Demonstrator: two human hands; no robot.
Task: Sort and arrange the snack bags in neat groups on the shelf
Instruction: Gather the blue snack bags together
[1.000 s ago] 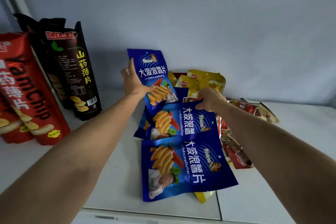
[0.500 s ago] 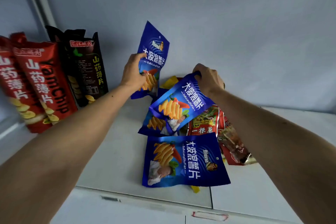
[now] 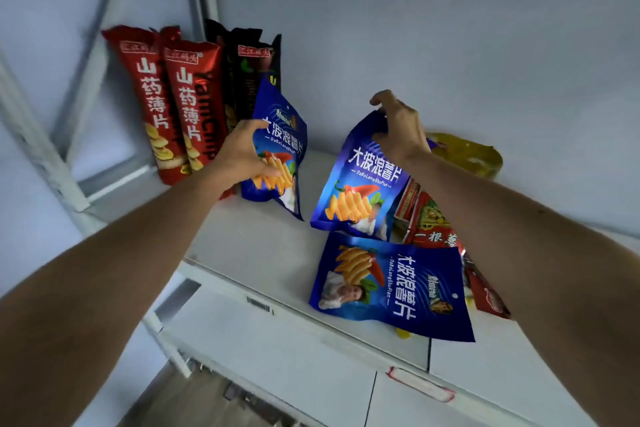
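Note:
My left hand [image 3: 244, 152] grips a blue chip bag [image 3: 284, 135] upright, just in front of the black bags [image 3: 247, 80] at the back left of the white shelf [image 3: 256, 236]. My right hand [image 3: 398, 128] pinches the top edge of a second blue chip bag [image 3: 360, 184], which hangs upright with its bottom near the shelf. A third blue bag [image 3: 391, 284] lies flat near the shelf's front edge. Two red yam chip bags [image 3: 173, 104] stand upright at the far left.
A heap of red and mixed snack packets [image 3: 429, 222] lies under my right forearm, with a yellow bag [image 3: 467, 152] behind it by the back wall. White frame posts [image 3: 45, 156] rise at the left. The shelf's front lip [image 3: 346, 336] carries a label holder.
My left hand has carried its blue bag left toward the black bags. My right hand has lifted the second blue bag upright off the pile. The camera view swung left and tilted.

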